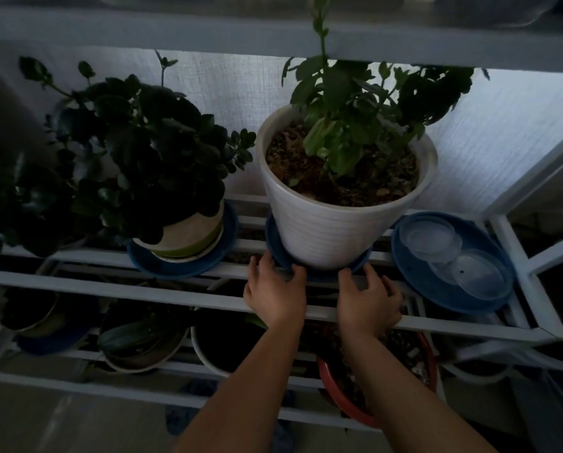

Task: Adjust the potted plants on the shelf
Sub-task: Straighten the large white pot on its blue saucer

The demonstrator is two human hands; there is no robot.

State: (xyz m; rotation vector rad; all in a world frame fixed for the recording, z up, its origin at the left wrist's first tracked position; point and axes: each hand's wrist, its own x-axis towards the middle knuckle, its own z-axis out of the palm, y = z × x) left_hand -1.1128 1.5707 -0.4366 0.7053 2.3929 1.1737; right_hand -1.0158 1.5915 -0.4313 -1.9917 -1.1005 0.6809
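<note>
White ribbed pot with a leafy green plant sits on a blue saucer, middle tier of the white slatted shelf, roughly centre, backlit by the curtain. Both hands are at the saucer's front rim: left hand with fingers curled onto the rim at front-left, right hand fingers spread and half-open, tips at or just short of the rim at front-right; can't tell if the right is actually gripping. Neither touches the pot wall. Judgement: step is shifting or turning pot and saucer as one unit. Do it by the saucer, both hands pulling evenly, low and slow; the pot is tall and full of soil, so it looks top-heavy. Keep the saucer bridging at least two slats, it could tip into a gap. To the left, a green-banded pot on its own blue saucer, near but apart. To the right, a spare blue saucer holding clear plastic dishes, overhanging slightly; don't bump it. More pots below on the lower tier, dim.
</note>
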